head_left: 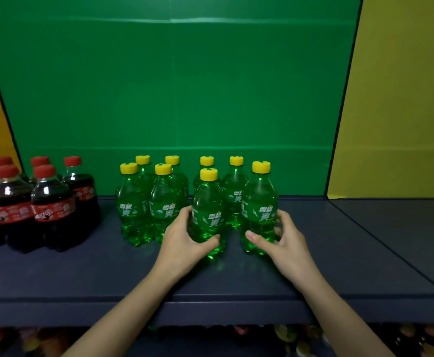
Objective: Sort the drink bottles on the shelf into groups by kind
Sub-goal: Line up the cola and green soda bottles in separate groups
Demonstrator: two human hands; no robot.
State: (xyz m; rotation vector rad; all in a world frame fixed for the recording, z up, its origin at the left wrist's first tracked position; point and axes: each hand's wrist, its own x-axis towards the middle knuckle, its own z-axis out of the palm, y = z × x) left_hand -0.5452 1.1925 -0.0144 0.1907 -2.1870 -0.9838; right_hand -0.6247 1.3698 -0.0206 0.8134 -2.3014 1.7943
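Gripping the middle bottle low on its left side with the left hand, thumb across the front and fingers curled behind, and grasping the right bottle with the right hand, thumb on the near face and fingers round the right side. Holding both upright on the shelf, near each other but apart, at the near right of the green bottles, with four just to the left and two behind, all yellow-capped. At far left, well apart, seeing upright cola bottles with red caps.
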